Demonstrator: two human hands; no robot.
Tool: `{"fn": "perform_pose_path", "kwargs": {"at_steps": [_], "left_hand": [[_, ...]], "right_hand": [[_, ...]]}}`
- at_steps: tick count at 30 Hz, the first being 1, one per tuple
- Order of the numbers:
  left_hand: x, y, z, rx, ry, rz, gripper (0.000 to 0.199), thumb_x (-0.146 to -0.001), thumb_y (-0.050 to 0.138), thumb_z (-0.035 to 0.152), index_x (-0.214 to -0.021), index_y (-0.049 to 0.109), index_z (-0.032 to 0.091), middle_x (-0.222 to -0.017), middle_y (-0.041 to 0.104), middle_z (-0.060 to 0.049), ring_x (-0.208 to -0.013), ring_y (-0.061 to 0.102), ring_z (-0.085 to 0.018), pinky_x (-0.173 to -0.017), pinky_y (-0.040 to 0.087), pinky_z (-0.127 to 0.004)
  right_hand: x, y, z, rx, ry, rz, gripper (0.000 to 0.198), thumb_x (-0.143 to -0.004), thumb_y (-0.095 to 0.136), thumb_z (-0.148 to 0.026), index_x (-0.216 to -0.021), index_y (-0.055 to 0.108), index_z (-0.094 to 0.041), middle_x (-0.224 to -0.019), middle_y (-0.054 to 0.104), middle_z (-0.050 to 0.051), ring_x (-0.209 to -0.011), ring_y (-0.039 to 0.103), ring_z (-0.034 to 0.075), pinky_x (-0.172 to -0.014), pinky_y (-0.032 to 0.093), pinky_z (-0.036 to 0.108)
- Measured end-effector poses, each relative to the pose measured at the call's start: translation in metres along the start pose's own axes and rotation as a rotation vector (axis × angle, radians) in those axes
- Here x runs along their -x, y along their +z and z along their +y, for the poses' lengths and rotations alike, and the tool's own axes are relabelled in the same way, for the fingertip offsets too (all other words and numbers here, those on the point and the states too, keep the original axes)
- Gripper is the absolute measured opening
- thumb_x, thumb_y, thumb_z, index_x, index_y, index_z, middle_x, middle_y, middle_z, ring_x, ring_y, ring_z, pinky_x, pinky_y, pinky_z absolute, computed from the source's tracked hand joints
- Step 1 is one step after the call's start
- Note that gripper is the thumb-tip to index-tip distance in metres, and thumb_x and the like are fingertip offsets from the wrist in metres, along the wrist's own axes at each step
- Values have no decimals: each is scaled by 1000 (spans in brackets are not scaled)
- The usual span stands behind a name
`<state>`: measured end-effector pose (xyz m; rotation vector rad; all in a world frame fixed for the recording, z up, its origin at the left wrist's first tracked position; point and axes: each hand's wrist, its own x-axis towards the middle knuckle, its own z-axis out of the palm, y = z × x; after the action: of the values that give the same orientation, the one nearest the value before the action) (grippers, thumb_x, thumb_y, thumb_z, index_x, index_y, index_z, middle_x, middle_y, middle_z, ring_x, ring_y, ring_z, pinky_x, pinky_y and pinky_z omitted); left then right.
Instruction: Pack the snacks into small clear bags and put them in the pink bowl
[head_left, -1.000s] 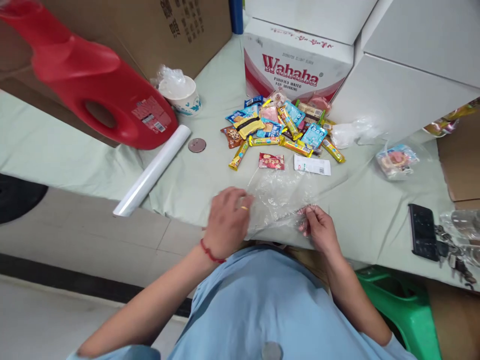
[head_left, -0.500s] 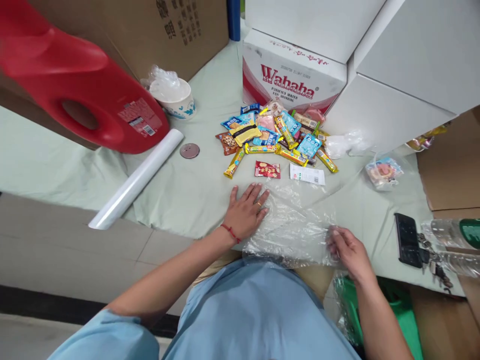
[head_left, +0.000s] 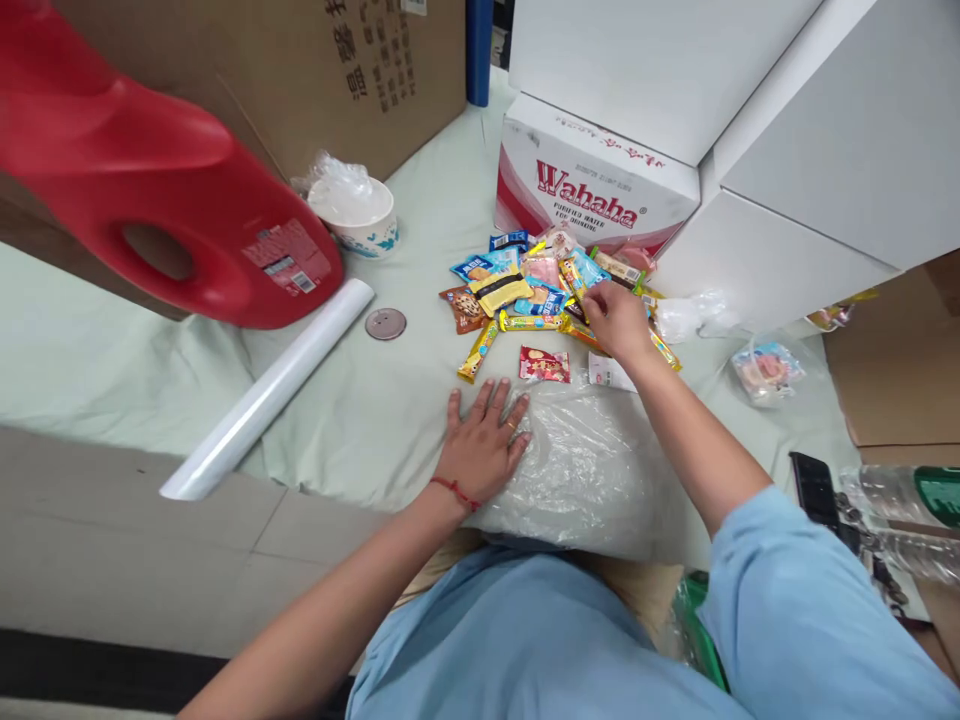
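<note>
My left hand [head_left: 484, 440] lies flat with fingers spread, pressing the left edge of a clear plastic sheet [head_left: 585, 470] onto the cloth. Over the right part of a heap of wrapped snacks [head_left: 504, 290] is my right hand [head_left: 619, 315]. Its fingers curl down among the packets and hide whatever they touch. Yellow stick packs [head_left: 480, 350] lie at the heap's front. Between heap and sheet are a red packet [head_left: 545, 364] and a white packet [head_left: 609, 372], the latter partly covered by my right arm.
On the left, a red jug [head_left: 247, 220] stands near a white roll [head_left: 270, 390], a round disc [head_left: 386, 323] and a paper cup [head_left: 364, 225]. A Wahaba-like printed carton [head_left: 592, 190] backs the heap. At right are a bagged snack [head_left: 766, 372], a phone [head_left: 814, 490] and plastic bottles [head_left: 892, 495].
My right hand has left the sheet's right corner and moved forward and left to the snack heap. The sheet lies flatter. My left hand stays on its left edge.
</note>
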<state>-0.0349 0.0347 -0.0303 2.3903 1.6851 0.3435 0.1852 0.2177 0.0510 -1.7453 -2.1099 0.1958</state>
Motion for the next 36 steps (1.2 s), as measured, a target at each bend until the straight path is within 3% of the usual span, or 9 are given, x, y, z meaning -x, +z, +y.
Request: {"fn": "perform_pose_path", "kwargs": {"at_steps": [5, 8, 12, 18, 22, 25, 28, 32, 36], "left_hand": [[-1, -2, 0, -8, 8, -21, 56, -105, 36, 49, -157, 43, 30, -170, 31, -11, -158, 25, -31, -125, 3, -68], [-1, -4, -1, 2, 11, -29, 60, -103, 37, 53, -158, 43, 29, -170, 29, -11, -158, 24, -32, -125, 3, -68], [0, -4, -1, 30, 23, -32, 69, -99, 40, 64, -157, 44, 27, -171, 26, -13, -158, 23, -34, -125, 1, -69], [0, 0, -1, 46, 12, -21, 74, -98, 40, 66, -159, 41, 24, -172, 24, -14, -159, 19, -34, -125, -3, -68], [0, 1, -2, 50, 14, -19, 77, -98, 40, 66, -160, 39, 20, -171, 24, -15, -160, 17, -34, -125, -4, -69], [-1, 1, -1, 48, 17, -23, 77, -98, 41, 65, -160, 39, 20, -171, 25, -16, -160, 18, -35, -125, -4, -70], [0, 1, -1, 34, 19, -16, 74, -99, 42, 61, -160, 39, 20, -171, 24, -16, -159, 19, -35, -124, -3, -70], [0, 1, 0, 19, 18, 7, 63, -102, 38, 49, -159, 40, 21, -170, 28, -15, -159, 21, -34, -125, -1, -70], [-1, 2, 1, 12, 18, 2, 61, -104, 36, 47, -159, 40, 22, -170, 28, -15, -159, 21, -33, -124, -1, -70]], "right_hand": [[-79, 37, -37, 216, -265, -81, 55, -100, 44, -22, -154, 44, -15, -147, 55, 20, -123, 57, 35, -97, 48, 45], [-92, 42, -36, 279, -263, -176, 47, -98, 48, -22, -144, 56, -14, -138, 60, 21, -116, 60, 35, -92, 50, 44], [-80, 25, 0, 181, -80, 21, 29, -95, 59, -34, -108, 71, -12, -113, 69, 20, -100, 61, 31, -89, 49, 44], [-2, -35, 57, -310, 224, 376, 32, -83, 70, -51, -81, 57, -21, -73, 60, 1, -67, 52, 17, -65, 49, 32], [92, -52, 41, -902, 515, 116, 44, -71, 81, -53, -82, 48, -25, -63, 48, -8, -45, 27, 7, -41, 23, 20], [154, -39, 18, -1025, 607, -95, 47, -72, 82, -57, -82, 49, -25, -64, 46, -9, -43, 24, 6, -39, 20, 19], [187, -21, 5, -773, 507, -189, 42, -82, 70, -64, -83, 56, -24, -67, 52, -4, -48, 38, 10, -43, 35, 24], [192, -19, 3, -190, 199, -85, 46, -91, 65, -55, -124, 66, -23, -126, 63, 14, -87, 67, 25, -72, 56, 38], [182, -23, -1, -73, -139, -364, 54, -94, 66, -40, -146, 54, -31, -149, 54, 11, -124, 63, 30, -90, 57, 39]]}}
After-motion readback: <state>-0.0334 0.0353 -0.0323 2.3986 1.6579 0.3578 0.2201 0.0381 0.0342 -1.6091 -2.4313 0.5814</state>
